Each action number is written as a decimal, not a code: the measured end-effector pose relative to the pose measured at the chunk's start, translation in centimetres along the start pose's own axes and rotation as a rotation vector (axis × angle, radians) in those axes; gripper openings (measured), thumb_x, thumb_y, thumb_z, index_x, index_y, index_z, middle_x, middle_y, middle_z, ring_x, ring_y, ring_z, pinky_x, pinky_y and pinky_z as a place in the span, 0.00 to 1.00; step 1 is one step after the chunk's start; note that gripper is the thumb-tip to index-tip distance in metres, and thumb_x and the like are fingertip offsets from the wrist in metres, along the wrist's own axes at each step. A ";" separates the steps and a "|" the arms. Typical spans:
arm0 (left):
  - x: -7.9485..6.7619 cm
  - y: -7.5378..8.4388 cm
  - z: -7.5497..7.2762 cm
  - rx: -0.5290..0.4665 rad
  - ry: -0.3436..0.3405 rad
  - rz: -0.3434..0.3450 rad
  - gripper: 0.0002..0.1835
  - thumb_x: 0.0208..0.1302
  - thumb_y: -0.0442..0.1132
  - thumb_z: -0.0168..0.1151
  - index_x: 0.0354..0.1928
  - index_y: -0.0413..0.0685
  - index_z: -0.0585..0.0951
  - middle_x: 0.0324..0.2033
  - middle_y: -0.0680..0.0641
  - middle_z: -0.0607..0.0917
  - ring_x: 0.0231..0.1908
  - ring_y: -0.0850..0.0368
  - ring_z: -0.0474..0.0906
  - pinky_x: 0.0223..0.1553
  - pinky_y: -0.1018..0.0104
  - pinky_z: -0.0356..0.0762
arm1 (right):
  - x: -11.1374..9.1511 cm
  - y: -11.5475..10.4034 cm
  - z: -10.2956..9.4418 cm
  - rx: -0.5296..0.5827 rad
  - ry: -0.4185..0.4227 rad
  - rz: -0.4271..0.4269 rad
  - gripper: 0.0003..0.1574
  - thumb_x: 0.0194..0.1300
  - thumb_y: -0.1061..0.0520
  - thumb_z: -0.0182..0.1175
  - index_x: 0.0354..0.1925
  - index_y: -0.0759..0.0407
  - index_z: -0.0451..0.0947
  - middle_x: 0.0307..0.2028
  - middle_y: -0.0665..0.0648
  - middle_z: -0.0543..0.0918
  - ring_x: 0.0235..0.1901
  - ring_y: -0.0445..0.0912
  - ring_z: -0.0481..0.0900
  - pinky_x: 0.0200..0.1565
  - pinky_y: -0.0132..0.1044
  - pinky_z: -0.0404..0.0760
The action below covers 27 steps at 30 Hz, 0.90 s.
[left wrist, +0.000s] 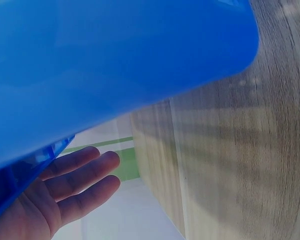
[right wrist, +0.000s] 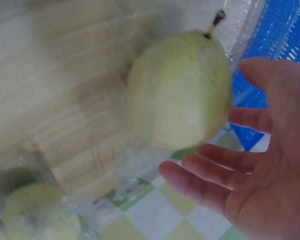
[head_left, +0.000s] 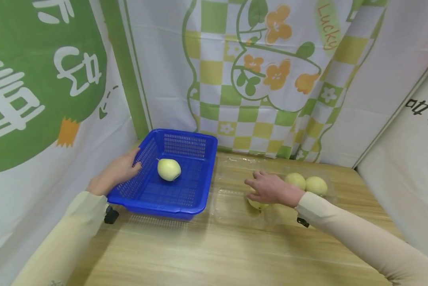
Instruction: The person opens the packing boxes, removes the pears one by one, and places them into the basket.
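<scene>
Near pear (right wrist: 180, 95): right of the blue basket (head_left: 164, 210), stem pointing to the basket's front side, on clear plastic packaging (head_left: 232, 206). Right hand (head_left: 269, 188) over and around it: fingers spread, thumb apart from the skin in the right wrist view, no pinch visible. Cannot tell about contact on the hidden side.

Left hand (head_left: 122, 169) at the basket's left rim: thumb hooked over, visible fingers loosely straight and spread outside. Looks like a light hold.

Inside the basket: pear on its side (head_left: 169, 170). Farther right of the basket: two pears (head_left: 295, 181) in more clear plastic. Below the basket: wood-look table (head_left: 217, 258). Behind it: checkered cloth (head_left: 210, 71).

Risks, judged:
- Could roll away from loose fingers: smooth, rounded skin.
- Could drag the packaging along: thin film catching on fingertips.
- Could skid the basket: light left hold, any bump.
- Could bruise fruit: hard knock inside the basket.
</scene>
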<state>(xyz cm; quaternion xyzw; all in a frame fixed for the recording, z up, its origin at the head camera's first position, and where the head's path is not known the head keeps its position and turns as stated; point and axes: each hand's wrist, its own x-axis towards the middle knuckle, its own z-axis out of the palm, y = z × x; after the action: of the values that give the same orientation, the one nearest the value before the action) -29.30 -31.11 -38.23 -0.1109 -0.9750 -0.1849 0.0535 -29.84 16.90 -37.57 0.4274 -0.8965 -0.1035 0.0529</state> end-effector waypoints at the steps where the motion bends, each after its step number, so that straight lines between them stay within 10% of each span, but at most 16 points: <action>1: 0.0 0.1 0.0 0.001 0.000 -0.001 0.34 0.67 0.40 0.44 0.69 0.30 0.49 0.64 0.25 0.57 0.61 0.28 0.57 0.62 0.40 0.55 | -0.1 0.0 0.2 0.013 -0.005 0.006 0.25 0.63 0.41 0.55 0.51 0.55 0.75 0.34 0.57 0.72 0.29 0.47 0.67 0.19 0.35 0.67; 27: 0.1 0.5 0.0 -0.009 -0.020 -0.037 0.34 0.68 0.41 0.43 0.70 0.32 0.47 0.64 0.25 0.56 0.61 0.27 0.57 0.62 0.38 0.55 | -1.0 -1.0 2.4 -0.008 0.048 0.058 0.18 0.63 0.42 0.55 0.42 0.52 0.74 0.36 0.58 0.68 0.35 0.51 0.66 0.15 0.34 0.65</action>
<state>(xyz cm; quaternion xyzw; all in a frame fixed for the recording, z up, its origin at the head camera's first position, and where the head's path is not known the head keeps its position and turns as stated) -29.29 -30.66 -38.04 -0.0949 -0.9765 -0.1894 0.0399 -28.92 17.39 -40.17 0.4035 -0.9066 -0.0953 0.0792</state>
